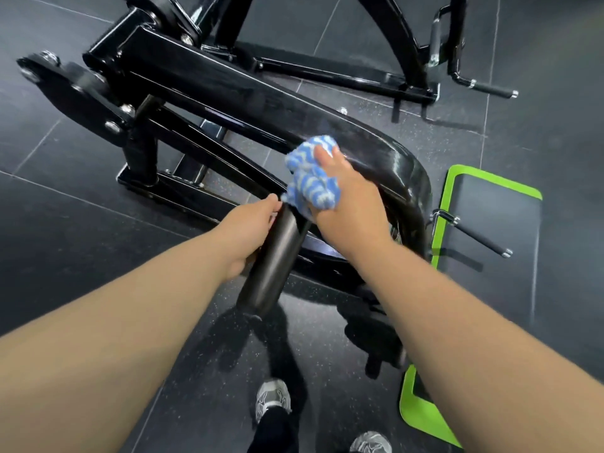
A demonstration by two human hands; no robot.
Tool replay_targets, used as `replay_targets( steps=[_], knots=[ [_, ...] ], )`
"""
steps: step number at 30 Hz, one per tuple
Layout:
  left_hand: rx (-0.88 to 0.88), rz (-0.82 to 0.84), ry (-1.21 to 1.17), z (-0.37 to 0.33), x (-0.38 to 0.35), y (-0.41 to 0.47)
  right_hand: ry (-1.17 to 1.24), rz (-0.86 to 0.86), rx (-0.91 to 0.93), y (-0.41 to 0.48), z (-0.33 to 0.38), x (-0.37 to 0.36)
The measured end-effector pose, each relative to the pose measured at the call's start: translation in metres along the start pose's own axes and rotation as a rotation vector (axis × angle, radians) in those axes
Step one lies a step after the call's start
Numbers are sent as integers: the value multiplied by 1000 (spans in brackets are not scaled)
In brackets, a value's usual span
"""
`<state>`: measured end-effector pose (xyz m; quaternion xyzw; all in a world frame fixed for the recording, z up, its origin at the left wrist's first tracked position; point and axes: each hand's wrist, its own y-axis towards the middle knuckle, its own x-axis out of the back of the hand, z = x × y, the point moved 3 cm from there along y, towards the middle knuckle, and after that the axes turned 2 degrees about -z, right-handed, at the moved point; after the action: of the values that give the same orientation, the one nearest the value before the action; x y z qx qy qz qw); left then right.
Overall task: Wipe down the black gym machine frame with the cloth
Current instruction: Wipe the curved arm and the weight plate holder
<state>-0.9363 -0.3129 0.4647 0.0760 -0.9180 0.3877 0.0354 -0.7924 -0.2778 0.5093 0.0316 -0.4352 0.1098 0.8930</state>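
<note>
Head cam — our R hand (348, 197) grips a bunched blue-white zigzag cloth (310, 183) on the glossy, curved black frame (228, 89); L hand (250, 232) wraps a smooth dark cylinder (274, 263).

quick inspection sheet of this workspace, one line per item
surface: dark speckled floor tiles
job's things: glossy black frame; blue-and-white cloth bunched against its curved beam
clutter: nothing seen
hands: right hand grips the cloth and presses it on the frame; left hand grips a dark cylinder near its top
cables: nothing seen
surroundings: green-edged mat right of the frame; grey shoes below
</note>
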Motion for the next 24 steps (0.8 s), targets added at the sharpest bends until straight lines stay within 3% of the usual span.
replay_targets(
  steps=[4,8,11,15,21,24],
  knots=[
    [11,58,-18,2,-4,0,88,-126,-111,-6,21,-10],
    [49,39,-104,7,-8,-5,397,-231,-478,2,36,-25],
    [76,-15,-220,6,-3,-3,638,-109,-753,14,30,-30],
    [109,14,-369,7,0,-3,733,81,-805,33,14,-38],
    [84,8,-293,5,8,3,1162,127,-836,33,-5,-61],
    [73,-1,-294,7,10,3,1063,106,-752,23,-6,-63]
  ],
)
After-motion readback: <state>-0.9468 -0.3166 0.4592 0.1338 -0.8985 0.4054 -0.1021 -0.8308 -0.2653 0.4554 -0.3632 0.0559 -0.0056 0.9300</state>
